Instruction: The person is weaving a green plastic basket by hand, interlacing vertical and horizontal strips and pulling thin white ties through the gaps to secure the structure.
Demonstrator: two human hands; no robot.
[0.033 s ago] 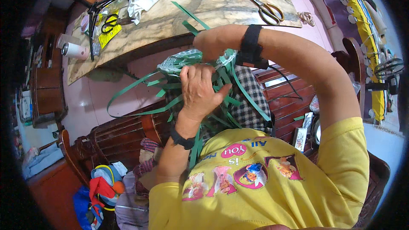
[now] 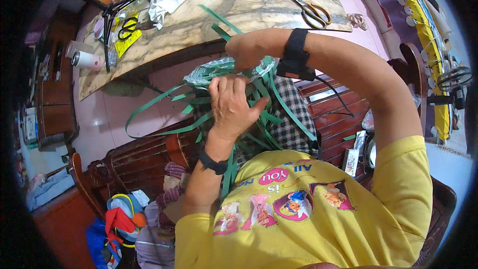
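Observation:
A partly woven piece of green and whitish plastic strips [image 2: 211,68], perhaps a basket, rests over my lap with long loose green strips [image 2: 164,132] sticking out around it. My left hand [image 2: 231,100] is closed on its near edge, fingers curled over the rim and thumb stretched to the right. My right hand [image 2: 240,52] reaches across from the right and bends down at the far side of the weave. Its fingers are hidden behind the weave and my left hand. Two strip ends [image 2: 221,20] rise beyond my right wrist.
Ahead stands a marble-topped table [image 2: 239,5] with large scissors [image 2: 311,12], a white cloth [image 2: 169,2], small black-handled scissors [image 2: 128,28] and a black tripod [image 2: 106,35]. A pale tumbler [image 2: 88,60] stands at its left edge. I sit on a slatted wooden bench [image 2: 343,114].
Almost nothing differs. My hands and the woven piece have shifted very slightly, and the grip of my left hand is the same.

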